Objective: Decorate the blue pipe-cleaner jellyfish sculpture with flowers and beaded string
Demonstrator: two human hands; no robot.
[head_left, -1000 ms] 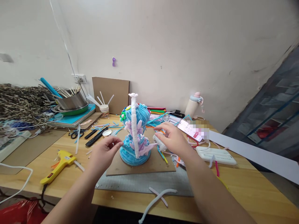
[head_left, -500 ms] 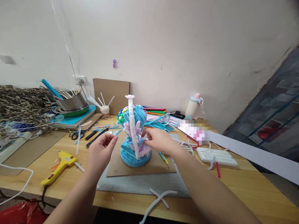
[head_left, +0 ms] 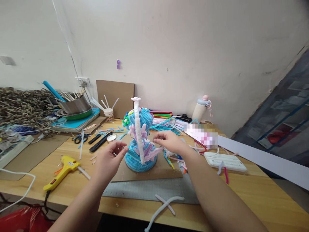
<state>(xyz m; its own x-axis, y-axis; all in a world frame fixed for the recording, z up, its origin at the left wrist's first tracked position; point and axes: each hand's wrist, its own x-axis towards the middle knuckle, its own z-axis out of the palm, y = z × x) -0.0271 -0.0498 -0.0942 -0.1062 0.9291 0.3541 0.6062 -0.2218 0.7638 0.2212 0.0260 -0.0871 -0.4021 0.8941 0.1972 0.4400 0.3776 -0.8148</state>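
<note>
A blue fuzzy pipe-cleaner craft (head_left: 140, 165) stands upright before me, with a round top above a round base. Small coloured flowers (head_left: 126, 120) dot its upper left, and pale pink-purple petals (head_left: 150, 154) spread around its middle. A white wrapped stick (head_left: 137, 129) with a flower-shaped tip rises along its front. My left hand (head_left: 111, 161) is open beside the craft's left side, thumb and fingers slightly apart. To the right, my right hand (head_left: 170, 141) hovers near the petals with its fingers loosely bent and nothing visible in them.
The craft rests on cardboard (head_left: 147, 176) over a grey mat (head_left: 149, 191). A yellow glue gun (head_left: 63, 172) lies left; a black cutter (head_left: 101, 141) and scissors (head_left: 80, 138) lie behind it. Pipe cleaners (head_left: 166, 124), a bottle (head_left: 201, 109) and a white power bank (head_left: 225, 161) are farther right.
My right hand has drawn back from the craft's petals, up and to the right. My left hand has shifted right and slightly lower, its fingers spreading a little. The craft stays upright.
</note>
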